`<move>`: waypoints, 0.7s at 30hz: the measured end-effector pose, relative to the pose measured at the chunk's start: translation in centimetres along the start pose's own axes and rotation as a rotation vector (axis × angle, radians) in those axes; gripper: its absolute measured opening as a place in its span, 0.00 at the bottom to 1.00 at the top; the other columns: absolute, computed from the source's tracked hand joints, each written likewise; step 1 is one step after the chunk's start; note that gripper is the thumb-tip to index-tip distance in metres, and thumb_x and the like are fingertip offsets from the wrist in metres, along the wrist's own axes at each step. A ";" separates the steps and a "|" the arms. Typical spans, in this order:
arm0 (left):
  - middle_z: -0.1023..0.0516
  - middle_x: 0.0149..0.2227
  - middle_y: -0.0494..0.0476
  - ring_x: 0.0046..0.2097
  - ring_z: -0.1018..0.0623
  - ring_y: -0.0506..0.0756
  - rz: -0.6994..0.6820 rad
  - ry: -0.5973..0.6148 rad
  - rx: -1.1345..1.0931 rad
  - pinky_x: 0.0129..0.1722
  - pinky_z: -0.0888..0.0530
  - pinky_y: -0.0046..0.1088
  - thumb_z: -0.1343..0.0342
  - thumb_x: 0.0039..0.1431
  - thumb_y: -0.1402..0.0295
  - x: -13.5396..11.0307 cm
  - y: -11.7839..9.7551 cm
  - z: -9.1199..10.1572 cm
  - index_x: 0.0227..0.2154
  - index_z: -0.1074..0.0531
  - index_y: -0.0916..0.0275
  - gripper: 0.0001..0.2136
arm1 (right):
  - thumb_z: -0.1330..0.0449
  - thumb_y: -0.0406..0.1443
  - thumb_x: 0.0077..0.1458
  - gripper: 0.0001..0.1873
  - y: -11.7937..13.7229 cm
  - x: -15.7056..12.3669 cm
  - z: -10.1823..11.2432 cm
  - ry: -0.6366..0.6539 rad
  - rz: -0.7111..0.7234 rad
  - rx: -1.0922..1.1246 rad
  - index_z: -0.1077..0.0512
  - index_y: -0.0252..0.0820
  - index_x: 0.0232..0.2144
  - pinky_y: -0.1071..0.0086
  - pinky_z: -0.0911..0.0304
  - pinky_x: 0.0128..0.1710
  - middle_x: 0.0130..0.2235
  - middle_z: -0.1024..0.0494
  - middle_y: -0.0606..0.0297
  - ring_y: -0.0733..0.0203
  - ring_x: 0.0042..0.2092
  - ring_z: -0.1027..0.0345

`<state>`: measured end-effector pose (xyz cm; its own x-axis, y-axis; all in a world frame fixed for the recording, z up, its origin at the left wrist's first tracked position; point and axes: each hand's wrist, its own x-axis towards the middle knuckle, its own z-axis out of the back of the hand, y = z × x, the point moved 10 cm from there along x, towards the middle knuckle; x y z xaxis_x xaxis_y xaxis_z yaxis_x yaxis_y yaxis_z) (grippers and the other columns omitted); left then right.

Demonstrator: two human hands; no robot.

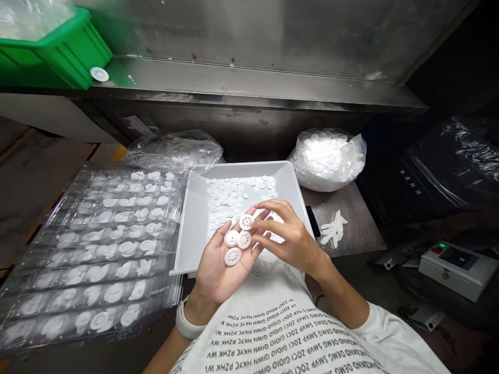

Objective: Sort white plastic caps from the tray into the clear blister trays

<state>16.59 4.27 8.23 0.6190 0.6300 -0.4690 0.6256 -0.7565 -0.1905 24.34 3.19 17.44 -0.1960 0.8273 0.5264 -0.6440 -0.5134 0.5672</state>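
My left hand [218, 270] is turned palm up below the near side of a grey tray [195, 218]. Several small white plastic wheels [233, 256] with spoked faces lie across its palm and fingers. My right hand [292, 236] reaches in from the right, its fingertips on the uppermost white plastic wheel [246, 222], which rests near the left fingers. The right thumb is mostly hidden. Behind both hands, many similar small white pieces [230, 192] are spread over the tray floor; the hands cover part of them.
Left of the tray lie stacked clear-plastic sheets with rows of white parts [127, 249]. Clear bags of white parts [329, 158] stand behind. A white glove [334, 228] and dark phone [313, 222] are at right. A green crate [74, 57] and loose white disc [99, 74] sit on the metal ledge.
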 end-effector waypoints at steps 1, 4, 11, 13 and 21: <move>0.27 0.55 0.60 0.52 0.24 0.56 0.006 0.002 0.016 0.50 0.25 0.35 0.58 0.65 0.65 0.0 0.1 0.0 0.61 0.40 0.58 0.22 | 0.39 0.37 0.59 0.10 0.1 -0.1 0.0 -0.003 -0.020 -0.018 0.27 0.42 0.43 0.54 0.40 0.57 0.54 0.32 0.56 0.53 0.58 0.41; 0.26 0.55 0.61 0.46 0.21 0.54 0.020 0.005 0.025 0.40 0.23 0.28 0.58 0.65 0.65 0.0 0.3 -0.1 0.63 0.42 0.59 0.23 | 0.35 0.40 0.56 0.14 0.5 -0.5 -0.8 0.021 -0.054 -0.081 0.27 0.42 0.43 0.52 0.42 0.58 0.56 0.34 0.57 0.50 0.58 0.44; 0.25 0.53 0.61 0.42 0.20 0.53 0.015 0.000 -0.004 0.35 0.22 0.26 0.59 0.66 0.67 0.1 0.4 0.0 0.62 0.42 0.61 0.22 | 0.38 0.35 0.59 0.05 -0.1 -0.9 -1.2 0.038 -0.169 0.076 0.27 0.44 0.39 0.55 0.41 0.56 0.55 0.33 0.61 0.53 0.56 0.41; 0.28 0.56 0.63 0.51 0.23 0.57 -0.002 0.003 0.007 0.43 0.22 0.31 0.58 0.65 0.67 0.1 0.3 0.0 0.63 0.43 0.63 0.23 | 0.39 0.35 0.59 0.04 -1.3 -1.3 -0.6 -0.018 -0.270 0.166 0.27 0.44 0.38 0.58 0.39 0.55 0.53 0.33 0.61 0.55 0.55 0.39; 0.36 0.62 0.68 0.59 0.30 0.60 -0.036 0.024 0.039 0.54 0.26 0.40 0.57 0.65 0.68 -0.3 0.3 -0.9 0.65 0.49 0.64 0.25 | 0.39 0.35 0.59 0.03 -3.0 -1.9 0.4 -0.106 -0.394 0.048 0.25 0.43 0.33 0.58 0.40 0.53 0.50 0.30 0.62 0.54 0.54 0.40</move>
<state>17.03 4.04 9.09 0.6080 0.6602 -0.4410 0.6286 -0.7396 -0.2406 26.92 3.06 14.93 0.1374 0.9362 0.3235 -0.6189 -0.1738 0.7660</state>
